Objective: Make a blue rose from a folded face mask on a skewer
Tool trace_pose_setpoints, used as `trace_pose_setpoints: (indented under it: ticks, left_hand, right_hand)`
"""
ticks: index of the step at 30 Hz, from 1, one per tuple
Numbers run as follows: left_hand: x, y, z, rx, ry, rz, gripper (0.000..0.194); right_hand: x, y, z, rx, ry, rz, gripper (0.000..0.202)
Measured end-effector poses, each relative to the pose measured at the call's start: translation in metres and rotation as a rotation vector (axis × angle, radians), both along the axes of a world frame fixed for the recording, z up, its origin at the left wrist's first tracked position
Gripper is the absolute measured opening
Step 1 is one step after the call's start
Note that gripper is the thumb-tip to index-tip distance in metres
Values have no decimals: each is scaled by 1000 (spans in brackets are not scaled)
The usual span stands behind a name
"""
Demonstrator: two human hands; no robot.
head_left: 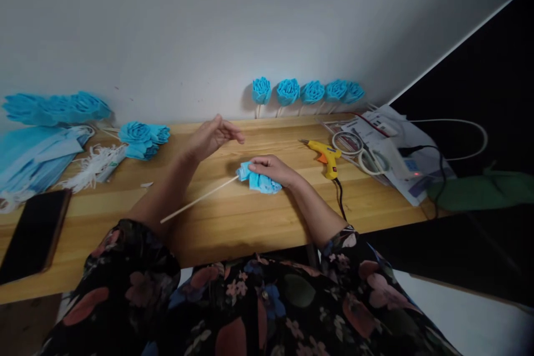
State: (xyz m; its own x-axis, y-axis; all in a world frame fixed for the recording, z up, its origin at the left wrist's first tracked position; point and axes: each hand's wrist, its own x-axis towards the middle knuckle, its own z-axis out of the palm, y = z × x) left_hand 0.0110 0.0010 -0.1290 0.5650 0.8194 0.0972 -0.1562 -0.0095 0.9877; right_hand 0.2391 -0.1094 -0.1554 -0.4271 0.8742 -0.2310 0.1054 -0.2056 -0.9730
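Note:
My right hand [273,169] is closed around a blue fabric flower [265,183] low over the table, its thumb pressing on the folded petals. A thin wooden stick [200,199] runs out from the flower's base toward the lower left, its far end by my left forearm. Raised above and to the left of the flower is my left hand [214,136], fingers loosely bent and apart, with nothing in it. A yellow glue gun [326,157] with an orange trigger lies to the right of my right hand, its nozzle pointing left.
Several finished blue flowers [287,91] lean on the wall at the back. At left lie more flowers [137,133], blue face masks [33,156], white ear loops [89,168] and a phone [35,236]. Papers [411,169], coiled cables and a power strip [394,160] lie at right.

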Motion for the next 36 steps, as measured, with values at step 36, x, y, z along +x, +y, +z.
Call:
trace_pose_setpoints:
  ticks: [36]
  left_hand:
    - [-27, -40, -12, 307, 593, 186, 47]
  right_hand:
    - [17, -4, 11, 20, 161, 44, 60]
